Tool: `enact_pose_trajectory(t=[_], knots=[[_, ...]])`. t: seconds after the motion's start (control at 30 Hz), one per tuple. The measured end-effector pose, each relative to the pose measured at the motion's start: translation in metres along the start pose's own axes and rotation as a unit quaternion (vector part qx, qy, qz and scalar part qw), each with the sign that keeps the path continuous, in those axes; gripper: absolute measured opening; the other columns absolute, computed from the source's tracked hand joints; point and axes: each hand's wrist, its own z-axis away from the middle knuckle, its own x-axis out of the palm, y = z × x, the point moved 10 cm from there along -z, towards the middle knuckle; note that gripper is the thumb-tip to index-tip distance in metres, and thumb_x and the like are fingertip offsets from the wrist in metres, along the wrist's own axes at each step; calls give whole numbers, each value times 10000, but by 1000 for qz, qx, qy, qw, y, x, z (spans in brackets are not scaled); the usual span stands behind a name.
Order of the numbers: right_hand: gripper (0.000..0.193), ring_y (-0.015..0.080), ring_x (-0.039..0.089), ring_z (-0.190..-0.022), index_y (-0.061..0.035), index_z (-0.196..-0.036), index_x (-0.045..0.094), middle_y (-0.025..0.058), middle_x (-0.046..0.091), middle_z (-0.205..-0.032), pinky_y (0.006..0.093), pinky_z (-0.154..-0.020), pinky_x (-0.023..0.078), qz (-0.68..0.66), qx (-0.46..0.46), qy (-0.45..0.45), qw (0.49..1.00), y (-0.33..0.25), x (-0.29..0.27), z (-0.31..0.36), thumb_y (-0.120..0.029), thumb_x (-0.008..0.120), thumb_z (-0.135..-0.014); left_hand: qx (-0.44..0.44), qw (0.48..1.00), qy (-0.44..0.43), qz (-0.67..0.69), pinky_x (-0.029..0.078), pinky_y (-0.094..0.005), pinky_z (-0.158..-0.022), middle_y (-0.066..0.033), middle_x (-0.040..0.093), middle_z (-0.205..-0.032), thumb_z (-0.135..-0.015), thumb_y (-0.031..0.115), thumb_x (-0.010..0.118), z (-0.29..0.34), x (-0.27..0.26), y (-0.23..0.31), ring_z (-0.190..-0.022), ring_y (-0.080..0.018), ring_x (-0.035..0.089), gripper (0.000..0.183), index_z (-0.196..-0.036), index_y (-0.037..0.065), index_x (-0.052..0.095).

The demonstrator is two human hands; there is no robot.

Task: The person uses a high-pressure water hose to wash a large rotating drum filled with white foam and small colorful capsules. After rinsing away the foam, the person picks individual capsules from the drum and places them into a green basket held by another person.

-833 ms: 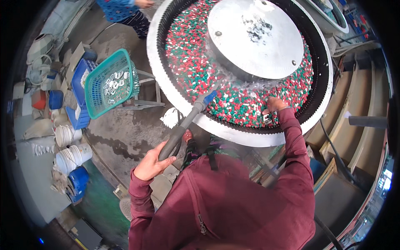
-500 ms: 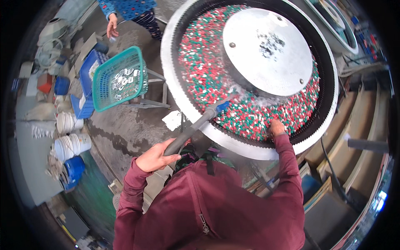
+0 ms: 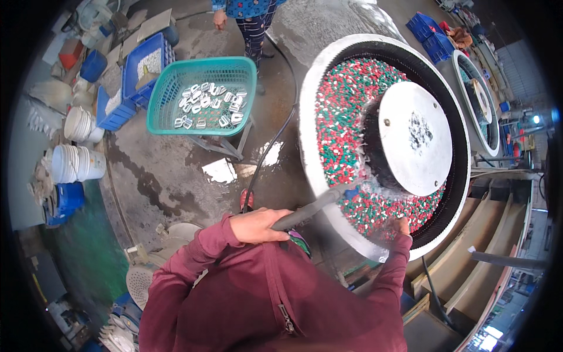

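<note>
My left hand (image 3: 258,226) is closed around a grey hose (image 3: 311,210). The hose's blue nozzle (image 3: 351,193) reaches over the bowl's near left rim, and water sprays from it toward the hub. Red, green and white pellets (image 3: 337,132) fill the ring of the large round bowl (image 3: 311,155). At the centre of the bowl stands a hub with a pale round lid (image 3: 410,135). My right hand (image 3: 402,226) reaches over the near rim into the pellets. Its fingertips are hidden there, so whether it holds anything does not show.
A green plastic basket (image 3: 153,108) with several shiny metal pieces (image 3: 205,97) rests on a metal stand at the left. A person (image 3: 252,29) stands beyond it. A black hose (image 3: 291,111) crosses the wet floor. Blue crates (image 3: 132,88) and white buckets (image 3: 67,164) line the far left.
The view has turned, so the bowl appears farther right and the basket shows more fully. My left hand still grips the hose, and my right hand remains at the pellets.
</note>
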Motion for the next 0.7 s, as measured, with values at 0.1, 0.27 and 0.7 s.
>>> enact_pose_trajectory(t=[0.1,0.27,0.7], knots=[[421,323,622,-878,-22,-886,669,199,642,-903,423,-762,478,68,19,126,990,-41,-48,35,-404,678,-709,-153,978,-96,107,415,-290,-503,-79,560,-746,-837,291,582,11,-11,-23,-568,-140,530,436,-1161,32,448],[424,327,624,-778,3,-885,662,212,638,-835,426,-666,456,55,-143,292,944,-173,-126,89,-408,580,-819,-44,992,-56,102,445,-342,-571,-124,567,-725,-781,277,600,12,-30,-56,-624,-216,560,445,-1115,4,488],[637,338,605,-841,-37,-1298,349,243,591,-903,431,-706,480,-9,-549,121,827,-697,23,344,-483,473,-860,19,999,37,28,460,-405,-764,-248,589,-941,-720,242,593,41,-47,-75,-891,-358,590,545,-1173,-36,471]])
